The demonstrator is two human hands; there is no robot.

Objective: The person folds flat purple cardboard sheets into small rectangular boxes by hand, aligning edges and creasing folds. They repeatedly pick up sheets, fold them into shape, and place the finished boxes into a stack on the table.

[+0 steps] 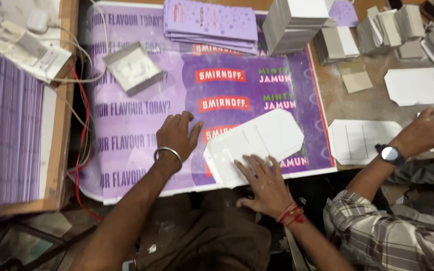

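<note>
A small stack of flat white die-cut card blanks (262, 140) lies on a purple printed sheet (141, 125) that covers the table. My right hand (262, 180), red threads at its wrist, rests flat with fingers spread on the stack's near edge. My left hand (177, 133), a metal bangle on its wrist, lies palm down on the purple sheet just left of the stack, fingers slightly apart and holding nothing.
A co-worker's arm with a wristwatch (392, 154) and checked sleeve works at the right over more white blanks (362, 140). Piles of grey card (297, 22) and purple sheets (212, 22) stand at the back. A small open tray (132, 68) and cables (82, 145) sit left.
</note>
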